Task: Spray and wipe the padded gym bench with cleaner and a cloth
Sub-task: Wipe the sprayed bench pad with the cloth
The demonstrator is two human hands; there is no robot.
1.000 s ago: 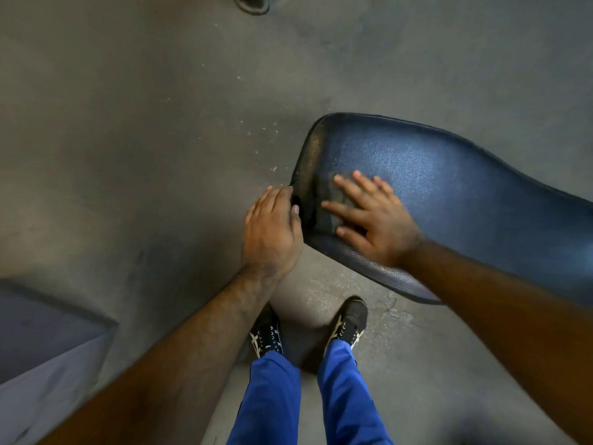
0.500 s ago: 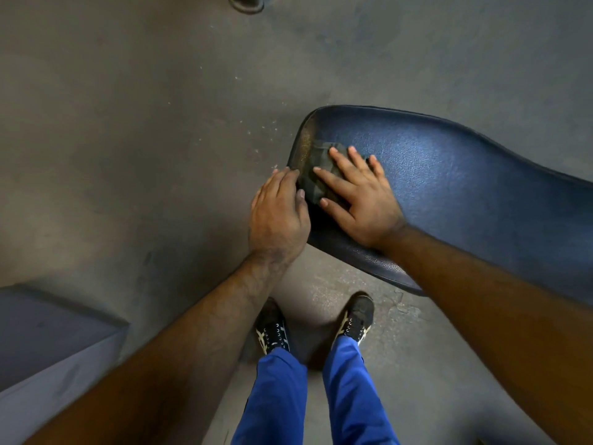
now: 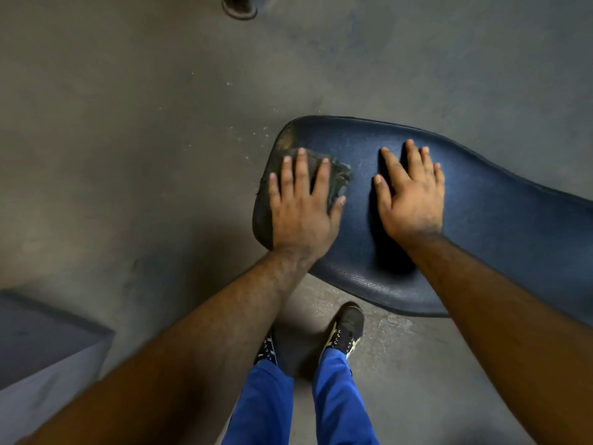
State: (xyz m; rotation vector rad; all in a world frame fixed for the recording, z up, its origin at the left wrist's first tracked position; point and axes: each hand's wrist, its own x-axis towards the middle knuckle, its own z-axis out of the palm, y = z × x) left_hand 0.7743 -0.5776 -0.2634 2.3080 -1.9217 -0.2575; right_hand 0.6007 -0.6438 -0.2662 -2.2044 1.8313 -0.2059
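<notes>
Nearest the camera are two blue trouser legs [image 3: 321, 403] and dark shoes [image 3: 348, 327] on the concrete floor [image 3: 128, 155], with both forearms reaching forward over them. A grey block [image 3: 41, 342] sits low, off to the outer side of the left arm.

The left hand [image 3: 300, 207] lies flat with fingers spread, pressing a dark cloth [image 3: 335, 175] onto the rounded end of the bench [image 3: 497, 220] — it is not clenched around the cloth, only pinning it under palm and fingers. The cloth shows beyond the fingertips and toward the thumb side, bunched and frayed at its edge. The right hand [image 3: 412, 194] rests flat and empty on the padding just beside it, fingers extended, apparently bracing.

The relation that matters is this: the bench's long axis runs away from the left hand toward and past the right hand, out to the frame's edge. Almost all the unwiped padding seems to lie on the thumb side of the left hand, so the wiping stroke probably has to travel that way — and the right hand sits squarely in that path, so it would likely need to lift or shift.

No spray bottle is in view. Farther off, a round dark foot [image 3: 239, 8] of some fixture stands on the floor beyond the fingertips.
</notes>
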